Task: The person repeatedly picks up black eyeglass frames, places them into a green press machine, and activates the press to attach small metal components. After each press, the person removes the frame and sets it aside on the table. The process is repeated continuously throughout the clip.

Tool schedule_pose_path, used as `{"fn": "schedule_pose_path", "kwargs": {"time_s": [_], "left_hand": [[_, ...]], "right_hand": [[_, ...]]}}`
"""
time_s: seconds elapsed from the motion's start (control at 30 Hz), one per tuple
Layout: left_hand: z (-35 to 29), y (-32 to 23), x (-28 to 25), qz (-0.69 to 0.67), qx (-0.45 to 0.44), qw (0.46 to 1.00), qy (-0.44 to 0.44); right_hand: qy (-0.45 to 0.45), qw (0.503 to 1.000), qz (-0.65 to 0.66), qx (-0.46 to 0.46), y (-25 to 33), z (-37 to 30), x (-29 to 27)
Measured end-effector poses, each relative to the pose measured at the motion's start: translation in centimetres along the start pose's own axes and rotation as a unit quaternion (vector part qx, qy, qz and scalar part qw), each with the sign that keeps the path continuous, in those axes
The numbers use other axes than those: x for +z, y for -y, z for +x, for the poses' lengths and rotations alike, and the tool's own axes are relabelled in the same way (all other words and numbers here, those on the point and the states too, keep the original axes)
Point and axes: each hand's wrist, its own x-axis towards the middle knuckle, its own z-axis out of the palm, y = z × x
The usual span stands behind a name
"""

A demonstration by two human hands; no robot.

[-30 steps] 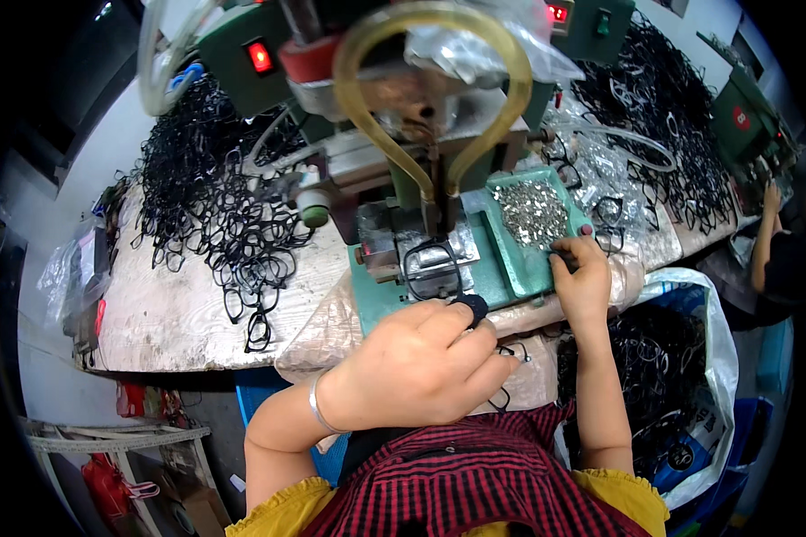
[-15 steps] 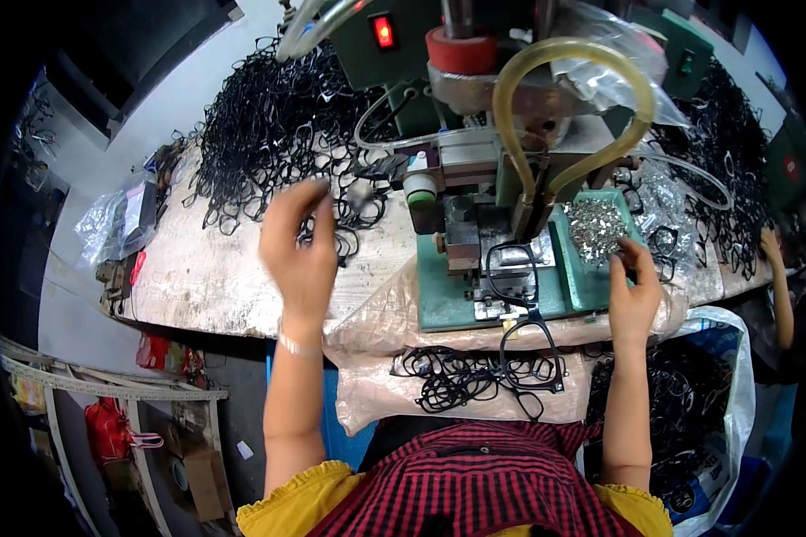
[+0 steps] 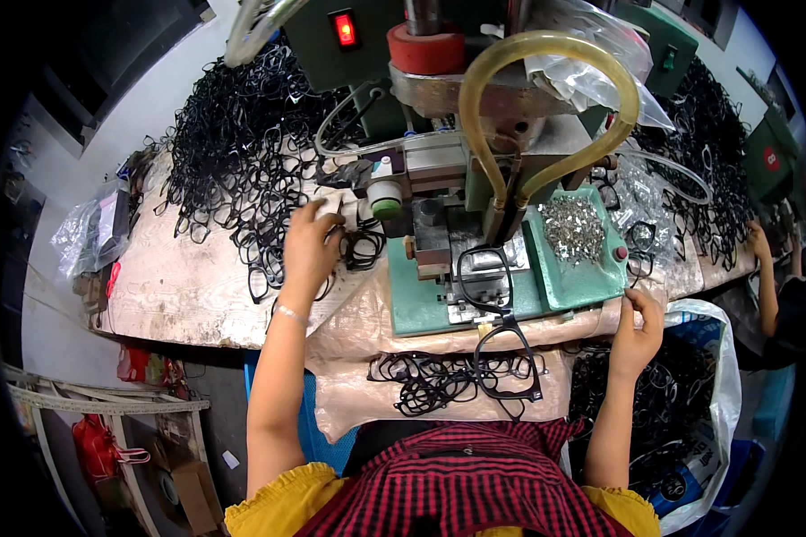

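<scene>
And the hands have parted: half a second back the left hand (image 3: 309, 252) was blurred over the bench, and now it's sharp, down beside the loose frames (image 3: 364, 248) left of the machine (image 3: 415, 295), thumb and forefinger a little apart (whether anything sits between them, I can't tell). The right hand (image 3: 638, 336) has dropped from the small metal pieces (image 3: 571, 230) to the near right corner of the green tray (image 3: 575, 292), its fingertips in a narrow pinch; too small to say if a piece is caught there. The black eyeglass frame (image 3: 510, 319) stays put, one rim on the metal fixture, the other jutting past the front edge above more frames (image 3: 439, 380). So it looks as if the fixture alone is supporting it, both hands clear. As for lettering, a round red badge (image 3: 771, 159) carries a pale mark, and the white sack (image 3: 730, 376) has blue print; no brand gets called here.
</scene>
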Motion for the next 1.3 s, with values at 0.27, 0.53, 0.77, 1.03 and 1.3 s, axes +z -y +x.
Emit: {"fn": "schedule_pose_path", "kwargs": {"time_s": [0.27,0.53,0.77,1.03,1.3], "left_hand": [[0.7,-2.9,-2.9,-0.392,-0.182,0.888,-0.159],[-4.1,-6.9,-1.2,-0.584,-0.315,0.737,-0.130],[2.6,-16.1,-12.0,-0.573,0.151,0.785,-0.183],[0.7,-16.9,-11.3,-0.337,0.207,0.918,-0.042],[0.3,-17.9,-7.5,-0.349,0.310,0.884,0.002]], "right_hand": [[0.080,0.966,0.183,-0.162,13.3,6.0,3.6],[0.123,0.910,0.391,0.058,15.3,3.1,7.8],[0.210,0.806,0.535,0.139,16.9,3.3,7.1],[0.264,0.858,0.437,0.049,16.1,4.3,4.1],[0.039,0.960,0.260,0.102,0.8,4.7,5.5]]}}
